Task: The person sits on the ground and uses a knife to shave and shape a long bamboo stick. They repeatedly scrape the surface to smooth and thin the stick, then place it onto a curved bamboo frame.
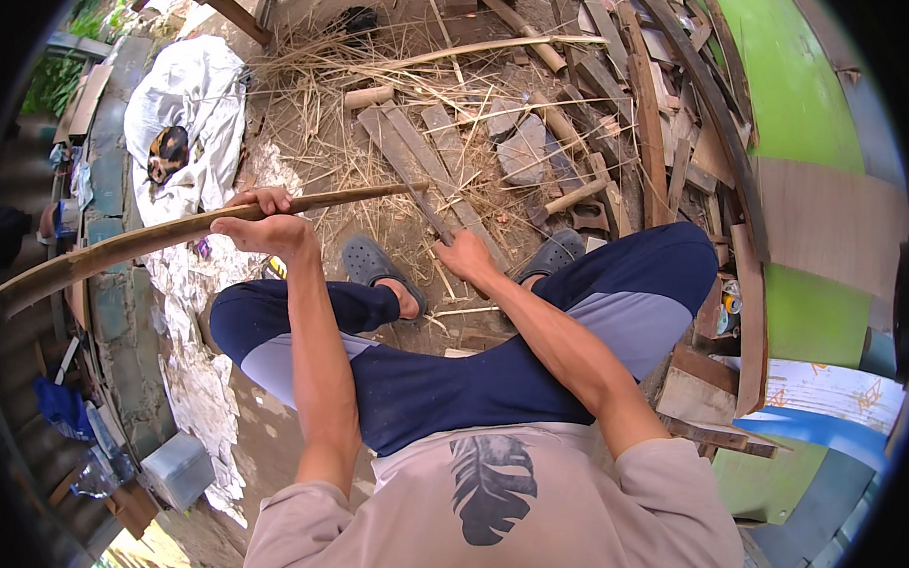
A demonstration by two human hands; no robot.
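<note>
My left hand (261, 225) is closed round a long bamboo pole (156, 239), palm beneath it and fingers curled over the top. The brown pole slants from the left rim up to a narrower end in front of my knees. My right hand (465, 255) grips a knife (435, 217) with a long, narrow, dark blade; its handle is mostly hidden in my fist. The blade points away from me, beside the pole's narrow end; whether they touch I cannot tell. Below lie wooden planks (440, 168) and split bamboo strips (322, 69) on the ground.
A white sack (196, 95) bears a curled, cat-like black and orange shape (168, 154). Broken stone (524, 151) and piled timber (651, 111) lie ahead right. A green panel (807, 86) stands at right, a low block wall (113, 302) at left. A clear plastic container (178, 470) sits lower left.
</note>
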